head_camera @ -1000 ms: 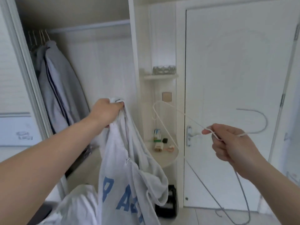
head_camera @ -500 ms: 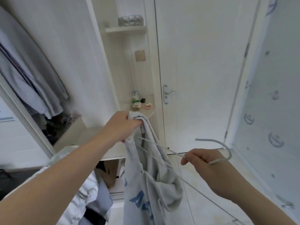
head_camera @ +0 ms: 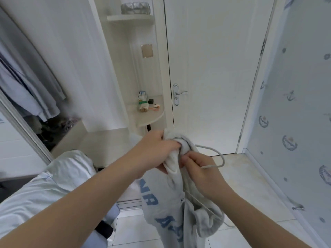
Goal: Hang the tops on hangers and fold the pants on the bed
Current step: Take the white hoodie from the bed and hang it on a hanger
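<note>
The hands have met: left hand (head_camera: 157,153) grips the grey hoodie (head_camera: 172,208), right hand (head_camera: 200,172) pinches the wire hanger (head_camera: 213,150), which next needs threading inside

Left hand (head_camera: 157,151), right hand (head_camera: 200,169), both forearms (head_camera: 89,194) bare.

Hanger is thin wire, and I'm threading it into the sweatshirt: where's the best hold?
Pinch the hanger at its neck, just below the hook, coming from the right: the hook juts out right of the sweatshirt collar, the rest lies mostly inside.
</note>
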